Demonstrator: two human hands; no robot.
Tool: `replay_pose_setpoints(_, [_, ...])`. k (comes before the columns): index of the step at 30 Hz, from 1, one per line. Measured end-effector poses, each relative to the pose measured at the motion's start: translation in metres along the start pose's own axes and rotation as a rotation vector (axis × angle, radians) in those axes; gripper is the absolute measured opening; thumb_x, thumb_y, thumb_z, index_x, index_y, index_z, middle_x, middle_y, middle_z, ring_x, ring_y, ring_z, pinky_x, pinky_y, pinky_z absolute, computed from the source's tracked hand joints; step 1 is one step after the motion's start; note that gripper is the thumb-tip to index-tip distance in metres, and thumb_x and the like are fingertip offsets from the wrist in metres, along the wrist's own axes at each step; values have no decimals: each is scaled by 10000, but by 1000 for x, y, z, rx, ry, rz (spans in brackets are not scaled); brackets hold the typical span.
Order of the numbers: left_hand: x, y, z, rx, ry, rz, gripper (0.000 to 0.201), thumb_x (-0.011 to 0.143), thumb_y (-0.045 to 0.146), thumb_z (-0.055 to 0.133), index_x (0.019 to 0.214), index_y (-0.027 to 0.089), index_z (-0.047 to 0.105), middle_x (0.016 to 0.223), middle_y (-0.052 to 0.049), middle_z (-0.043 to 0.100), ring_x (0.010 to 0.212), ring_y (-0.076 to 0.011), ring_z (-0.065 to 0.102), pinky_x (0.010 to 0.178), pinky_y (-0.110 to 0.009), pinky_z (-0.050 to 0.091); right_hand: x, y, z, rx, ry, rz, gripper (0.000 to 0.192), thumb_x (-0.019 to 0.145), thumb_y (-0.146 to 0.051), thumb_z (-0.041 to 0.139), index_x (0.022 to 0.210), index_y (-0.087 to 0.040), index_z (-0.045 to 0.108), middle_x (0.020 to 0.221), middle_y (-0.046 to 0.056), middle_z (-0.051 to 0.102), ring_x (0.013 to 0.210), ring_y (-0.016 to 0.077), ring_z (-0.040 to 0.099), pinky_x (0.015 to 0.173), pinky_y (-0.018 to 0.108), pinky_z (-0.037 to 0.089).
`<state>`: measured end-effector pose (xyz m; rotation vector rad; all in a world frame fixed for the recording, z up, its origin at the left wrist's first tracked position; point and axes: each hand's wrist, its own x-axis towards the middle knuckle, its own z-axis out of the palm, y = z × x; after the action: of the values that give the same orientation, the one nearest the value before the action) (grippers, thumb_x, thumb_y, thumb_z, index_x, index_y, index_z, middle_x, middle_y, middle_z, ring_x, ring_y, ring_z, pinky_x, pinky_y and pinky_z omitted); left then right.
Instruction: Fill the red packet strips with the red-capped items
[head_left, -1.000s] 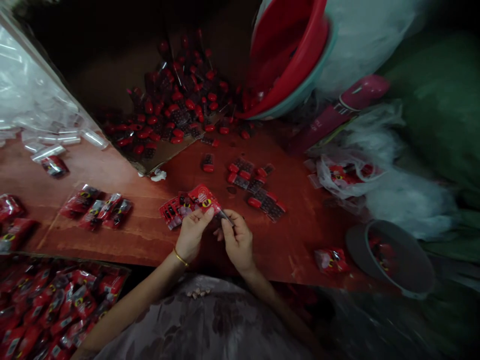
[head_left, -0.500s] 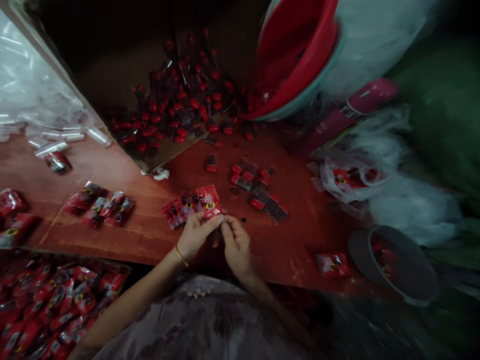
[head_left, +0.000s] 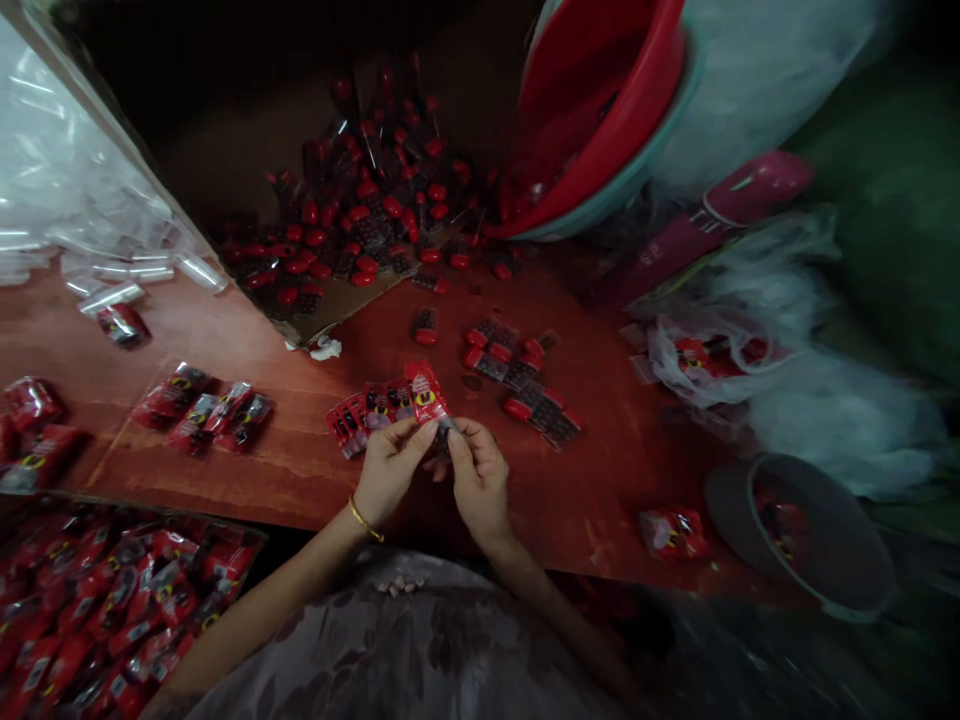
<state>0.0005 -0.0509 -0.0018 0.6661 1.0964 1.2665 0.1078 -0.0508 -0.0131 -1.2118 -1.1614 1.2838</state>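
On the far left we see a heap of clear plastic bags. Below it, a box full of shiny red packets sits by the edge of the brown wooden table. A few more red packets lie in a small bunch on the table.

In the middle we see both hands close together, just over the near side of the table. Our left hand, with a thin gold bangle on its wrist, pinches the bottom of a small red packet with a yellow mark. Our right hand pinches the same packet from the other side, fingers tight together. The packet stands up from our fingers. Just left of it a row of red packets lies flat.

Past the hands lies a big pile of small red and black toys. A few loose red and black pieces lie to the right. Farther right a big red plastic bowl tips on its side, and a round grey bowl sits near the table's edge.
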Motion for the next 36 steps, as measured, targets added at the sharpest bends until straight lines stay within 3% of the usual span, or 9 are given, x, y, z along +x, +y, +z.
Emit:
replay_pose_setpoints(10, [-2,-12,0,-7,35,-25,326,650,449,706,635,131,634,509,26,519,470,-76,451,474,-204,372,-2,8,-1,-301,65,-171,154,875,-315,468,931,-189,538,702,-7,612,507,91,558,507,215,470])
replay_pose_setpoints(16, [8,-4,-8,-67,54,6,360,687,480,664,650,129,593,562,7,563,469,-74,482,463,-197,395,-1,11,2,-56,-106,-58,189,878,-367,471,932,-193,523,590,-49,557,459,83,525,469,199,441])
replay_pose_setpoints(21, [6,-8,4,-15,-16,-21,368,685,492,656,698,129,595,458,50,483,349,-57,407,360,-186,310,0,17,3,129,-36,22,188,876,-381,478,904,-200,524,594,-58,552,451,77,509,450,191,422])
replay_pose_setpoints(26, [0,-12,13,-15,-27,-8,380,640,483,697,648,122,577,452,52,471,399,-51,415,410,-185,337,0,11,-5,64,10,8,178,852,-367,525,915,-201,519,648,-51,586,478,79,533,470,195,448])
replay_pose_setpoints(33, [8,8,3,9,39,36,344,669,454,683,719,120,620,643,-11,600,515,-78,504,466,-200,404,1,7,-14,93,-197,24,215,857,-368,505,985,-195,507,608,-41,619,546,114,606,576,234,474])
replay_pose_setpoints(36, [6,6,4,-11,47,19,345,669,458,680,697,125,596,604,2,576,501,-73,494,455,-193,395,0,8,-18,27,-209,28,203,837,-347,532,956,-183,538,622,-26,643,565,119,623,617,246,489])
